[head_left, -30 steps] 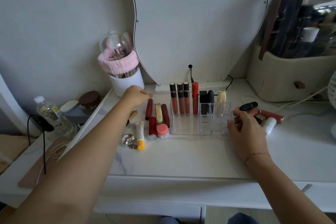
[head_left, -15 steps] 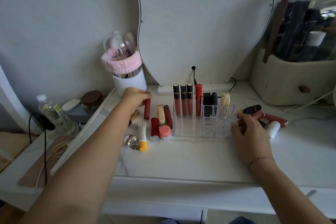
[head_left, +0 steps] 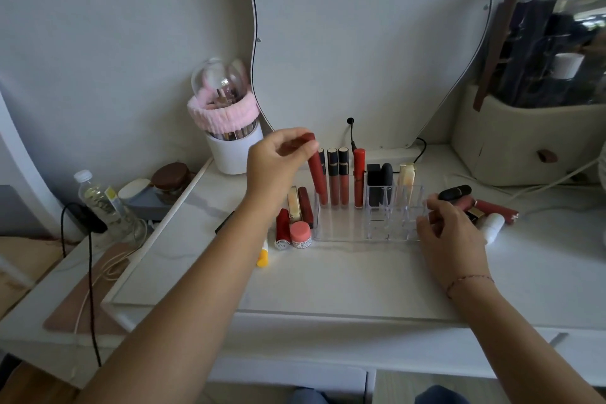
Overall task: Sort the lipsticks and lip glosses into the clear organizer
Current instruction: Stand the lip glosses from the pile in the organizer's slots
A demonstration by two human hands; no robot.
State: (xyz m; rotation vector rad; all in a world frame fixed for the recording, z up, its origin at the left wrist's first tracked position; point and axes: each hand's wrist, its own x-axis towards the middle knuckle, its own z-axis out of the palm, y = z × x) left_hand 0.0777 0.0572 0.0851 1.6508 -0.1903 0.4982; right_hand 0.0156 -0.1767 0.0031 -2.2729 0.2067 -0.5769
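Note:
The clear organizer (head_left: 347,233) stands mid-table with several glosses upright in its back-left slots, two black lipsticks (head_left: 380,175) and a cream tube (head_left: 406,175). My left hand (head_left: 278,161) grips the top of a dark red lip gloss (head_left: 317,179), held upright and slightly tilted, its lower end in the organizer's back-left corner. My right hand (head_left: 449,236) rests against the organizer's right side, fingers curled on its edge. Left of the organizer lie a red tube (head_left: 282,229), a pink jar (head_left: 300,234), a gold lipstick (head_left: 294,203) and a dark red one (head_left: 305,205). At right lie a black lipstick (head_left: 455,192) and a red tube (head_left: 495,209).
A white brush cup with a pink band (head_left: 229,141) stands behind my left hand. The mirror (head_left: 360,26) rises at the back with a cable (head_left: 351,134). A beige bag (head_left: 524,141) is at the right, a water bottle (head_left: 101,203) and jars at the left.
My left hand picked the dark red gloss up off the table and carried it right, standing it into the organizer's back-left corner. My right hand stayed at the organizer's right side.

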